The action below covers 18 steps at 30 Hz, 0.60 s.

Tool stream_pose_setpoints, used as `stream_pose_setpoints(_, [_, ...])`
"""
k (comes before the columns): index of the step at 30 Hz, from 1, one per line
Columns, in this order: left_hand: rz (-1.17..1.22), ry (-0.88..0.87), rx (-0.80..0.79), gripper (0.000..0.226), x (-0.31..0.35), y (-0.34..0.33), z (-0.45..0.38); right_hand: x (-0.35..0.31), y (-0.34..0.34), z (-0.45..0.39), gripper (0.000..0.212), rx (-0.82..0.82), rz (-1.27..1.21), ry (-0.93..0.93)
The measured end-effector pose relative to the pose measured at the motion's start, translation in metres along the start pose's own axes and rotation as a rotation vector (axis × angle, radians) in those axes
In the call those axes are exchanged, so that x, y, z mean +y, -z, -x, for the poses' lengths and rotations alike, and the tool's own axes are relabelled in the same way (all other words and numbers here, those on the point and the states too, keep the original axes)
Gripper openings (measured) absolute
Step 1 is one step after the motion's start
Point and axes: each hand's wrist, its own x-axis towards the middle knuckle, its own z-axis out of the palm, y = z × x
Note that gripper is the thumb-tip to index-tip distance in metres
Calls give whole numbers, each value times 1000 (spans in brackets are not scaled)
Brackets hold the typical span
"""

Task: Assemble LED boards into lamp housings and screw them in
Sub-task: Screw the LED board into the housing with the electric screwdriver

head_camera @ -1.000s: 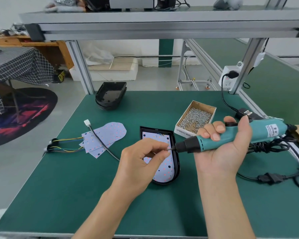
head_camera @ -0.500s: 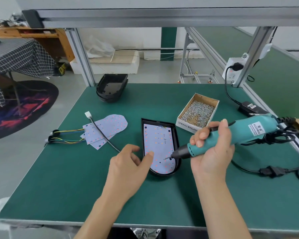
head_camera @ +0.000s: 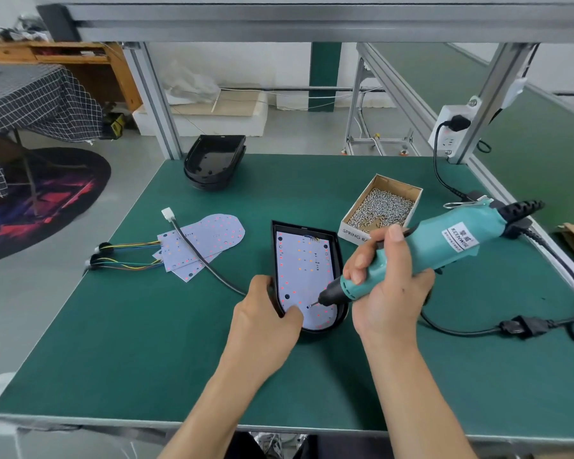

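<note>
On the green bench, near its middle, a black housing lies open side up with an LED board seated inside. The left hand grips the housing's near left rim, thumb on the outer wall and fingertips over the edge onto the board; this grip likely keeps housing and board from turning under driving torque. The right hand is wrapped around a teal driver, held at a low slant with its bit touching the board's near end at what appears to be a screw hole. Whether a screw sits on the bit is too small to tell.

A screw box stands just beyond the housing on the right, within short reach of the driving hand. Spare boards with coloured leads lie to the left, and empty housings are stacked at the far edge. The driver's cord trails off to the right, away from the work.
</note>
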Motion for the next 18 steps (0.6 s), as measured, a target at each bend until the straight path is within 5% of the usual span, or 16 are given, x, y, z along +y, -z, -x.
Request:
stream_pose_setpoints(10, [16,-40,33,27,2,-3,2,5,0,1,45,-13,16,41])
stream_pose_setpoints(18, [23,-49,36,29,2,-3,4,7,0,2,39,2,33,44])
